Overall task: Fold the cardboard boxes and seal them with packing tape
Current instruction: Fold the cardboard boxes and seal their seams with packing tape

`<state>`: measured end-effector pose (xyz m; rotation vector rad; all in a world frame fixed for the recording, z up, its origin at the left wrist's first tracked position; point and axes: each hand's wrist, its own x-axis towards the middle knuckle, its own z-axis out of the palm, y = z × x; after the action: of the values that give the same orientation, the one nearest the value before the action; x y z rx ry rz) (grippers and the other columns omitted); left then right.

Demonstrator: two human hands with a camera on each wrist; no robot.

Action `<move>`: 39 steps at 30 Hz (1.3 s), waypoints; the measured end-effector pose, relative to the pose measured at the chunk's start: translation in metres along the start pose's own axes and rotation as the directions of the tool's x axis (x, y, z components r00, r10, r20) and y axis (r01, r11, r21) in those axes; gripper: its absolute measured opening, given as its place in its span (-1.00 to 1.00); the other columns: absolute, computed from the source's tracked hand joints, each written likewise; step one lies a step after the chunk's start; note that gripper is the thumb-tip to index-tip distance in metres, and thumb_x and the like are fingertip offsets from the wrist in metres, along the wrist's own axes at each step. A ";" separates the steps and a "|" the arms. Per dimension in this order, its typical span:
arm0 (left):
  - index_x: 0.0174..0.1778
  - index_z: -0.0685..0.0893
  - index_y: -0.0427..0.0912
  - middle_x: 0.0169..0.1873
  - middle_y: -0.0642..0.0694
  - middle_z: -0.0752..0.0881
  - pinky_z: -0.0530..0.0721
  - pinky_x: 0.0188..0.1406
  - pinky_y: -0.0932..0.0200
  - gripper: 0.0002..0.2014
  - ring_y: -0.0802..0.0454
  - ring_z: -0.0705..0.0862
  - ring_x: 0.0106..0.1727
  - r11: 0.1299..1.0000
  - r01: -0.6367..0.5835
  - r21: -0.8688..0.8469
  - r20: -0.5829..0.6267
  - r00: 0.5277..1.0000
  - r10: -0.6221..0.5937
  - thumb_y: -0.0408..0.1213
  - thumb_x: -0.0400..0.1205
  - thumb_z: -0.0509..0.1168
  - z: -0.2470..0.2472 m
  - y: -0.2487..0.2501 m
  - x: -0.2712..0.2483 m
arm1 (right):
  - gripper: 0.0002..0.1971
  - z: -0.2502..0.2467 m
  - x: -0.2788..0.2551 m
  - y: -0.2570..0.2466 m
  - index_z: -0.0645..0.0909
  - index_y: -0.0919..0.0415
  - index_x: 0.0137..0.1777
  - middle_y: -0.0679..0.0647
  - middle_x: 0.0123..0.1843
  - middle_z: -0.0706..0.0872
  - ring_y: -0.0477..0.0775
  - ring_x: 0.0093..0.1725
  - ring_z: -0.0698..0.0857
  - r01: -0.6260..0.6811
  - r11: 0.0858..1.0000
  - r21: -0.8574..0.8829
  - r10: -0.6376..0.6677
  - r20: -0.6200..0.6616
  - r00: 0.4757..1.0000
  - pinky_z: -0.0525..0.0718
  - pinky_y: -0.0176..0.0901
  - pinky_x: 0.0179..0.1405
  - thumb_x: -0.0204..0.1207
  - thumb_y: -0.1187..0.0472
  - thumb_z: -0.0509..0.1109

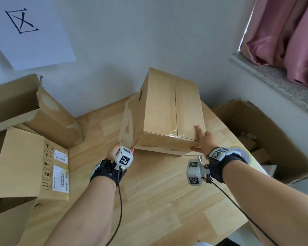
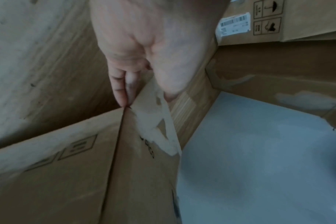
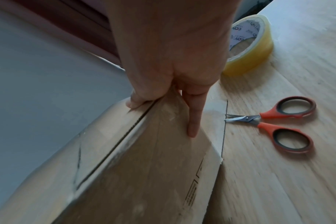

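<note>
A closed cardboard box [image 1: 169, 110] with a clear-taped middle seam stands tilted on the wooden table [image 1: 158, 192], its near end raised. My left hand [image 1: 116, 150] is at the near-left bottom corner. In the left wrist view this hand [image 2: 146, 101] pinches a torn-surfaced flap edge of the box [image 2: 67, 174] between thumb and fingers. My right hand [image 1: 201, 141] holds the near-right corner. In the right wrist view the hand [image 3: 163, 119] straddles an edge of the box [image 3: 134, 174], thumb on one face and index finger along the other. A tape roll [image 3: 249, 50] and orange-handled scissors [image 3: 278, 122] lie beside it.
Two open, worn boxes [image 1: 25, 166] [image 1: 16, 103] crowd the table's left side. A large open carton [image 1: 265, 135] with scraps stands off the table's right edge. The tape roll [image 1: 245, 155] peeks out behind my right wrist. A wall lies close behind the box.
</note>
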<state>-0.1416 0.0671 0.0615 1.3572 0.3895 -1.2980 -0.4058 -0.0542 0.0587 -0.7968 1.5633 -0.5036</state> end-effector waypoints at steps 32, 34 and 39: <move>0.20 0.54 -0.30 0.25 -0.34 0.64 0.71 0.02 -0.33 -0.78 -0.24 0.70 0.19 0.848 -0.488 0.208 0.406 0.832 0.379 -0.30 0.69 0.25 0.096 0.084 -0.064 | -0.47 0.012 -0.033 -0.088 0.11 0.04 0.66 0.06 0.63 0.29 0.13 0.58 0.31 0.623 0.741 -0.252 -0.597 0.179 0.782 0.27 -0.01 0.52 0.73 -0.05 0.00; 0.19 0.54 -0.24 0.25 -0.27 0.61 0.72 0.01 -0.35 -0.81 -0.18 0.67 0.19 0.761 -0.615 0.205 0.433 0.755 0.493 -0.28 0.69 0.26 0.108 0.103 -0.081 | -0.49 0.013 -0.039 -0.092 0.14 -0.03 0.64 0.03 0.60 0.35 0.11 0.57 0.34 0.598 0.779 -0.190 -0.559 0.222 0.799 0.29 -0.03 0.49 0.72 -0.10 0.00; 0.12 0.61 -0.12 0.01 -0.08 0.70 0.73 0.09 -0.13 -0.81 -0.10 0.69 0.11 0.159 -0.814 0.558 0.497 0.481 0.722 -0.11 0.70 0.22 0.105 0.116 -0.105 | -0.39 0.022 -0.039 -0.090 0.22 -0.09 0.61 -0.09 0.49 0.45 0.09 0.43 0.53 0.455 0.881 -0.127 -0.409 0.280 0.869 0.40 0.15 0.50 0.62 -0.30 0.00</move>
<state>-0.1277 -0.0084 0.2336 1.7612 -1.0302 -0.5585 -0.3655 -0.0827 0.1464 -1.3245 1.2094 -0.5603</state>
